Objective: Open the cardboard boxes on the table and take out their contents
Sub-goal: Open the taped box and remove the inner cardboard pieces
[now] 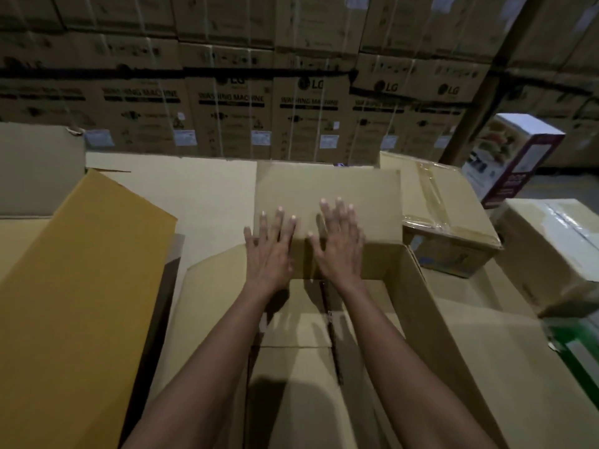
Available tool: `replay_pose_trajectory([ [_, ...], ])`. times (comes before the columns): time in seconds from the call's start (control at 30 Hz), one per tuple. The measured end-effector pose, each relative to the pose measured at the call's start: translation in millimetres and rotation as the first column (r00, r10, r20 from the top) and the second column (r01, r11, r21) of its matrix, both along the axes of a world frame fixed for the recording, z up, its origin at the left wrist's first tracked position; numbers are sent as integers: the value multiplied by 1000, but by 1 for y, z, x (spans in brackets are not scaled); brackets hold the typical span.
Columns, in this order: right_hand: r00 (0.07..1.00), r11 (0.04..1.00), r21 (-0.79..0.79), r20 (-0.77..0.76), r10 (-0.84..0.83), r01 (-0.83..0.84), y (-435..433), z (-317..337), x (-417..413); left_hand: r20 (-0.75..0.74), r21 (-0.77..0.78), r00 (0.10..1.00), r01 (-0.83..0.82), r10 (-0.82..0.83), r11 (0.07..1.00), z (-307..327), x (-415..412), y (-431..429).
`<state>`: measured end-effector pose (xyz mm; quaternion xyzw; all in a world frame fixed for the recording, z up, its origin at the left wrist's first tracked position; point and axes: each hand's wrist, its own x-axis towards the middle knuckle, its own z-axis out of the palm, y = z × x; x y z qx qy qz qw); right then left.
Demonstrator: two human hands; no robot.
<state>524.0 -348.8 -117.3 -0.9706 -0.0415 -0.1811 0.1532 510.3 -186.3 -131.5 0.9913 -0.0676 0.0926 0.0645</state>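
Cardboard far flap (327, 192) under both hands' flat fingers (278, 222) — open box (421, 286)

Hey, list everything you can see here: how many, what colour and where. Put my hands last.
open box: one, brown, centre foreground
far flap: one, brown, folded away from the person, under both hands
yellow cardboard: one piece, yellow-brown, left foreground, tilted
taped box: one, brown with clear tape, shut, right of the open box
wrapped box: one, pale brown with shiny tape, far right
printed carton: one, white and purple, upright, back right
green box: one, green and white, right edge, cut off by the frame
washing machine cartons: many, brown, stacked along the back
left hand: one, flat on the far flap
right hand: one, flat on the far flap, beside the left
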Motion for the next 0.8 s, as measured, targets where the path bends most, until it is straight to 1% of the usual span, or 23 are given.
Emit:
replay_pose_trajectory([
  [0.07, 995, 999, -31, -95, 26, -29, 4, -27, -5, -95, 97, 995, -5, 14, 995, -12, -6, 0],
  [0.13, 993, 996, -84, -111, 29, -39, 3, -46, -12, -125, 160, 992, 6, 14, 987, -14, -8, 0],
  [0.2, 993, 995, -98, -115, 24, -35, 2, -48, -16, -126, 192, 992, 17, 8, 981, -11, -10, 0],
  [0.3, 977, 995, -81, -208, 44, -62, 0, -29, -18, -156, 171, 988, 28, -1, 985, -4, -19, 0],
  [0.37, 952, 996, -14, -296, 75, -83, -6, -10, -27, -166, 83, 986, 17, -3, 996, 6, -35, -2],
  [0.4, 944, 996, 25, -315, 93, -90, -10, 0, -37, -161, 21, 987, 9, -6, 1000, 13, -47, -4],
  [0.47, 947, 992, 82, -298, 117, -97, -22, 17, -67, -129, -110, 991, 7, -22, 994, 28, -79, -7],
  [0.53, 965, 983, 163, -231, 120, -84, -33, 32, -107, -65, -241, 998, 11, -27, 971, 44, -122, -9],
  [0.63, 993, 953, 298, -85, 77, -49, -46, 49, -177, 45, -462, 998, -9, 34, 887, 65, -197, -14],
  [0.7, 999, 927, 374, -16, 49, -40, -56, 53, -229, 45, -595, 996, -35, 77, 803, 71, -247, -20],
  [0.77, 1000, 909, 418, 7, 4, -6, -72, 47, -278, 21, -671, 994, -66, 108, 739, 70, -292, -28],
  [0.8, 1000, 907, 421, -1, -30, 28, -81, 42, -298, 11, -689, 993, -78, 118, 721, 67, -309, -31],
])
